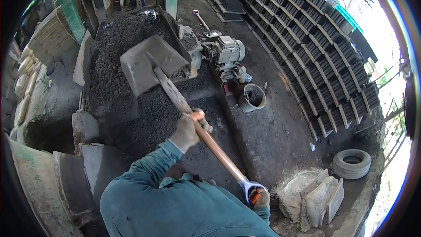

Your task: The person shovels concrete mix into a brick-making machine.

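I hold a shovel with a grey blade and a brown wooden shaft. My left hand, in a grey glove, grips the shaft about midway. My right hand grips the blue D-handle at the shaft's end. The blade is raised and turned flat over a heap of dark gravel-like mix lying in a sloped chute. My teal sleeves and torso fill the bottom of the view.
An electric motor and a grey bucket stand right of the heap. Rows of dark moulded blocks fill the upper right. A tyre and cement sacks lie lower right. Another shovel rests behind. A person stands far back.
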`<state>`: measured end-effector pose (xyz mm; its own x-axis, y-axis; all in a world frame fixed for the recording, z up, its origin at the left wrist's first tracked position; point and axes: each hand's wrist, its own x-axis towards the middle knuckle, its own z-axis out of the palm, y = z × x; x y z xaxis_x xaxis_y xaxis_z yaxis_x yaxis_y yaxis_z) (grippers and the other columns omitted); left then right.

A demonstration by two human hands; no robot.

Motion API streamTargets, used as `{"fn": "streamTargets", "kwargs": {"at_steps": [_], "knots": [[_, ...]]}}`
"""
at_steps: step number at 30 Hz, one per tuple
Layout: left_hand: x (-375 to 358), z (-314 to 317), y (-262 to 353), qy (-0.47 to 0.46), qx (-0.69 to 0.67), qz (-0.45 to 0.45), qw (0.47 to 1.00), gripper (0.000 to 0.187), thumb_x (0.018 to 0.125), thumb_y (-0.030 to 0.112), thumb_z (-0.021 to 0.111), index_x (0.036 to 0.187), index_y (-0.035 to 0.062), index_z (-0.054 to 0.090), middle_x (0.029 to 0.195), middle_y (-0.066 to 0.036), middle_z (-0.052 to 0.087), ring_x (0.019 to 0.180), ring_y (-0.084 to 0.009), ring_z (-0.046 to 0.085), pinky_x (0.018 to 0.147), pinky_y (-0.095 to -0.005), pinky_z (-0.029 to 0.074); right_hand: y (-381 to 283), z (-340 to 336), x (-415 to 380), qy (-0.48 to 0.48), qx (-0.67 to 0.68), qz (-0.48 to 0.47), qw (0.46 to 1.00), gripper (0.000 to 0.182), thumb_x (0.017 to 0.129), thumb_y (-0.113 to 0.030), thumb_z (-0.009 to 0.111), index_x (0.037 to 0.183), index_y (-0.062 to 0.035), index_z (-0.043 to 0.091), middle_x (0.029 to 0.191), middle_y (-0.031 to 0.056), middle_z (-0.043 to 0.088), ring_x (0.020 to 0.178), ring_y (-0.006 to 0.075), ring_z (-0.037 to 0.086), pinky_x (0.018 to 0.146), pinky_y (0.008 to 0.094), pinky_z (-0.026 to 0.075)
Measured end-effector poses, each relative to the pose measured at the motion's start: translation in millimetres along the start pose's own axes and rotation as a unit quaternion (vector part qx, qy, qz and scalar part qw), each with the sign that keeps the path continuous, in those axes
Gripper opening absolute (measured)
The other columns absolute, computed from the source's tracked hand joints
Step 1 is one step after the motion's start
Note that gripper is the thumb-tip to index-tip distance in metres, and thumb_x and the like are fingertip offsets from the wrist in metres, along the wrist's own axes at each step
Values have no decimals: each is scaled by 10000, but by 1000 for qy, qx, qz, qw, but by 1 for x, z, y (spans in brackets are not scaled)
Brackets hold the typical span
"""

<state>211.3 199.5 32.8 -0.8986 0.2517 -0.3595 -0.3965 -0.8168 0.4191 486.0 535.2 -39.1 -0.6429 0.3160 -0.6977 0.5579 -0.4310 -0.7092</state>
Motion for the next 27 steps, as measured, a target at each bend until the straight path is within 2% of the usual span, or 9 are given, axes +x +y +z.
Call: {"fn": "streamTargets", "kwargs": {"at_steps": [5, 10, 13, 14, 20, 23, 25, 27], "knots": [[-52, -3, -109, 27, -24, -109, 993, 97, 844, 27, 640, 879, 101, 587, 678, -78, 533, 588, -281, 579, 758, -553, 519, 7, -56, -69, 7, -19, 36, 999, 325, 743, -106, 711, 1046, -15, 637, 793, 86, 632, 630, 216, 619, 556, 356, 548], [-54, -14, -130, 42, -50, -148, 987, 84, 848, 40, 681, 865, 121, 670, 707, -70, 608, 630, -289, 633, 801, -544, 528, 6, -88, -114, 60, -36, 35, 997, 318, 740, -111, 710, 1035, -16, 640, 790, 81, 632, 628, 214, 617, 564, 353, 546], [-40, -14, -114, 35, -96, -154, 983, 91, 840, 44, 701, 862, 132, 689, 712, -65, 617, 624, -281, 631, 813, -537, 530, 2, -94, -122, 103, -38, 22, 994, 314, 737, -115, 709, 1028, -17, 642, 789, 78, 632, 626, 213, 616, 570, 351, 545], [-38, -10, -108, 57, -98, -160, 981, 166, 815, -6, 691, 893, 123, 623, 734, -80, 563, 631, -275, 626, 756, -530, 551, -1, -91, -123, 117, -38, 16, 992, 313, 736, -116, 709, 1026, -17, 643, 788, 77, 632, 626, 213, 616, 571, 350, 544], [-22, -14, -62, 39, -63, -165, 984, 147, 794, 13, 658, 887, 123, 630, 712, -85, 573, 625, -282, 612, 777, -561, 523, 2, -39, -103, 187, -4, -21, 982, 305, 732, -122, 707, 1012, -18, 647, 785, 70, 632, 623, 211, 613, 582, 346, 542], [13, -28, -12, 35, -41, -141, 989, 173, 744, 49, 656, 901, 115, 626, 682, -89, 559, 584, -283, 587, 749, -554, 508, 15, 5, -85, 206, 20, -39, 978, 301, 729, -125, 707, 1005, -19, 649, 783, 67, 632, 622, 210, 612, 587, 344, 540], [52, -51, 30, -16, -15, -131, 991, 243, 719, 68, 638, 951, 101, 578, 686, -102, 550, 575, -286, 577, 726, -552, 517, 32, 35, -67, 208, 38, -64, 975, 298, 728, -128, 706, 1000, -20, 650, 782, 65, 632, 621, 209, 611, 590, 343, 540], [96, -65, 75, -21, 16, -101, 995, 224, 710, 139, 639, 912, 94, 556, 659, -90, 530, 552, -274, 556, 699, -543, 515, 39, 75, -48, 201, 66, -87, 974, 296, 726, -130, 706, 996, -20, 651, 781, 63, 632, 620, 209, 610, 594, 342, 539]]}}
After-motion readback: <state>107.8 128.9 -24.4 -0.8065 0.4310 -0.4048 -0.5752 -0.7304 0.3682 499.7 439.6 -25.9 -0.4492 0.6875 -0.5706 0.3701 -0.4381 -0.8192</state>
